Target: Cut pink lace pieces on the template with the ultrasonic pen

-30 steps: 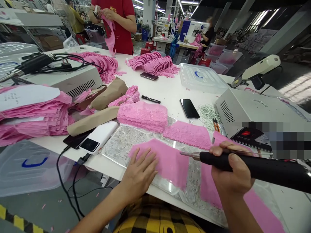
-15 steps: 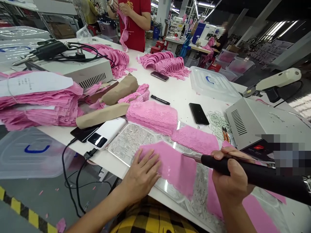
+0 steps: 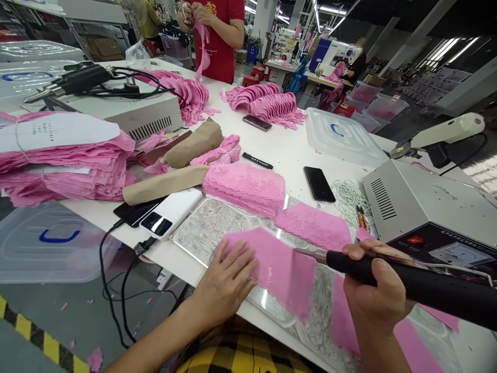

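Observation:
My left hand (image 3: pixel 227 282) lies flat with fingers spread on the near left end of a pink lace piece (image 3: pixel 281 269). That piece rests on a scratched clear cutting plate (image 3: pixel 207 225) at the table's front edge. My right hand (image 3: pixel 375 292) is closed around the black handle of a hot cutting tool (image 3: pixel 407 282). Its metal tip (image 3: pixel 306 253) points left and hovers just over the lace's far edge. A folded stack of pink lace (image 3: pixel 244 187) sits behind the plate, with another flat lace piece (image 3: pixel 312 225) to its right.
Two grey control boxes (image 3: pixel 423 204) (image 3: pixel 140 116) flank the white table. A white power bank (image 3: pixel 171 212), two black phones (image 3: pixel 319 184) (image 3: pixel 257 123), a marker (image 3: pixel 257 160), rubber bands (image 3: pixel 347 194), clear bin lids (image 3: pixel 341 134) and pink fabric piles (image 3: pixel 66 168) lie around. A person in red (image 3: pixel 217 31) stands across.
The view has shifted a little, so everything sits further right in the picture. My hands and the tool keep nearly the same places on the lace.

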The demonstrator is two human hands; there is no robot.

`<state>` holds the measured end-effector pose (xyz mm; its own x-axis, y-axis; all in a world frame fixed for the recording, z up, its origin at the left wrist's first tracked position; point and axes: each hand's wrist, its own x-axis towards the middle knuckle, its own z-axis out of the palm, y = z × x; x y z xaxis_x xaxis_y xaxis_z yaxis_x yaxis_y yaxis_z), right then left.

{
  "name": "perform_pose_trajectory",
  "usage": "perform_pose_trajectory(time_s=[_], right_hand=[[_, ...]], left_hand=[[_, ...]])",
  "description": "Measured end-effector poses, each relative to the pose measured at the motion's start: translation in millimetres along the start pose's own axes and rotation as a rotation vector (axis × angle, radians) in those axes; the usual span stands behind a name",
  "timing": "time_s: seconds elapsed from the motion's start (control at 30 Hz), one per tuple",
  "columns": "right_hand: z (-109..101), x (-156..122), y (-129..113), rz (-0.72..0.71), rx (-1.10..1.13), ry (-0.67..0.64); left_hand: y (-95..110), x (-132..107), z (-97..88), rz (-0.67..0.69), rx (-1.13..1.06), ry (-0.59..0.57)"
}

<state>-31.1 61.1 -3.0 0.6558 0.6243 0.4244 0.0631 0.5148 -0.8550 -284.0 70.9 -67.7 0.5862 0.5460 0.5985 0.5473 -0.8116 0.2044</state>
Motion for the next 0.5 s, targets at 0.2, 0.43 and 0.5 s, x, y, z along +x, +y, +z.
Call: perform_pose_trajectory(time_s=[0.2,0.43,0.5], right_hand=[[-1.0,0.1,1.8,-0.028,-0.006,-0.036],[-0.5,1.0,-0.8,-0.021,-0.034,-0.052],[1.8,1.6,-2.7,-0.008,-0.028,-0.034]], left_hand=[[-0.5,-0.3,0.5,0.0,0.005,-0.001],[0.2,-0.1,-0.1,-0.003,0.0,0.001],[0.0,-0.7,-1.5,-0.009,0.011,0.008]])
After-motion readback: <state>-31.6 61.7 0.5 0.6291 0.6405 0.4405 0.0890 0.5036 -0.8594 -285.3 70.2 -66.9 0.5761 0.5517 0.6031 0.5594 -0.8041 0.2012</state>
